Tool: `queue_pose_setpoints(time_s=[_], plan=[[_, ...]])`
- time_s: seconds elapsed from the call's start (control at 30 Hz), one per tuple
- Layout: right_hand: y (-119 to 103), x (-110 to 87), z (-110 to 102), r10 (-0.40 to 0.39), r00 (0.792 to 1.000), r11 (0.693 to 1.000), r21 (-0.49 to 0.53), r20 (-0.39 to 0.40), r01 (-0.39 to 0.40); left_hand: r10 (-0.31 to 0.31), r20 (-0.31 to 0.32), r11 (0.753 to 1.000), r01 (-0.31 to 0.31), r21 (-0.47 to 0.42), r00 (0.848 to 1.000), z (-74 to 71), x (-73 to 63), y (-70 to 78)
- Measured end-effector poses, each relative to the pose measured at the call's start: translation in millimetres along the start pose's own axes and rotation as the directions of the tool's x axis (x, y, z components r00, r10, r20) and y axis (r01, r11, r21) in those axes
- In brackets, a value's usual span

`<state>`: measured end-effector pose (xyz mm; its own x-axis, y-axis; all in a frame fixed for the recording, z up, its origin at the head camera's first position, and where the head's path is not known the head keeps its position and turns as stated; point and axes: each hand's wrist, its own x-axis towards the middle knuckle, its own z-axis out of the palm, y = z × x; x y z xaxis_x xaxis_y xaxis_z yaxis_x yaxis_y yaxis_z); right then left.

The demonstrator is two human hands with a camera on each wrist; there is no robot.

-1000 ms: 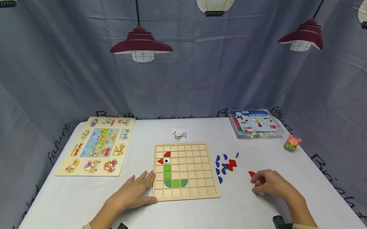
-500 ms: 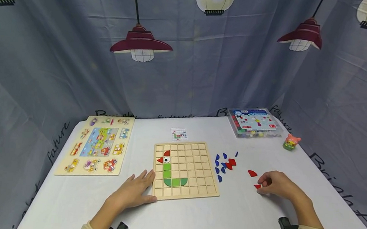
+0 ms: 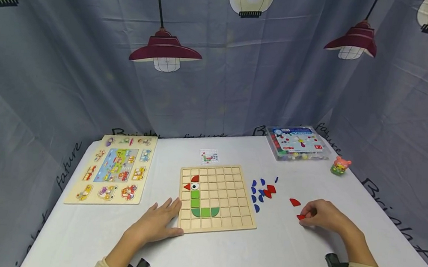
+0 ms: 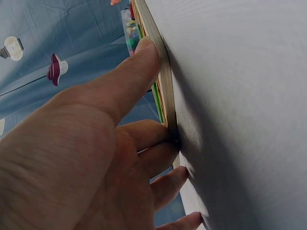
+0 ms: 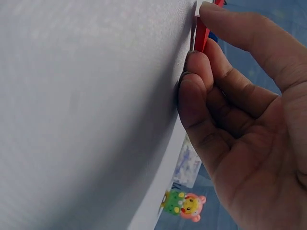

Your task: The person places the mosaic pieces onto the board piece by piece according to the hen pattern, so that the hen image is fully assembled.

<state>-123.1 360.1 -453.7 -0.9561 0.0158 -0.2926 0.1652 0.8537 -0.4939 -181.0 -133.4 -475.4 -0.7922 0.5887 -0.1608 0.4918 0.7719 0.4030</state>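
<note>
My left hand [image 3: 154,225] rests at the near left corner of a wooden grid board [image 3: 227,200], its fingers along the left side. In the left wrist view, the thumb [image 4: 141,62] lies against the board's edge. Flat pieces in the grid form a bird's head with a white eye tile [image 3: 194,186], green squares [image 3: 195,203] and green curved pieces. On the right, my right hand [image 3: 324,215] pinches a small red tile [image 3: 300,217] low over the table; the right wrist view has this red tile [image 5: 201,36] between thumb and fingertips. A red quarter-circle tile [image 3: 294,202] lies just beyond.
Several blue half-round tiles [image 3: 253,198] and red tiles [image 3: 271,189] lie right of the board. A picture card [image 3: 209,156] sits behind it. A vehicle puzzle [image 3: 143,187] is at left, a clear plastic box [image 3: 298,145] and a toy figure [image 3: 340,166] at back right.
My right hand has shifted slightly right, away from the red quarter-circle tile, which now shows fully. The small red tile has come into sight at its fingertips. My left hand has stayed put.
</note>
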Motion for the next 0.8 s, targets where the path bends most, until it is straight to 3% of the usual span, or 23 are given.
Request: queue_pose_setpoints(time_s=[0.33,0.8], plan=[[-9,3.6,4,-0.045,0.999,0.999,-0.006,0.012,0.045,0.0,0.003,1.0,0.0,0.015,1.0,-0.4,0.3,0.3],[-75,28.7,23,-0.131,0.988,0.989,-0.059,0.08,0.136,0.001,0.006,1.0,-0.001,0.013,1.0,-0.1,1.3,-1.7]])
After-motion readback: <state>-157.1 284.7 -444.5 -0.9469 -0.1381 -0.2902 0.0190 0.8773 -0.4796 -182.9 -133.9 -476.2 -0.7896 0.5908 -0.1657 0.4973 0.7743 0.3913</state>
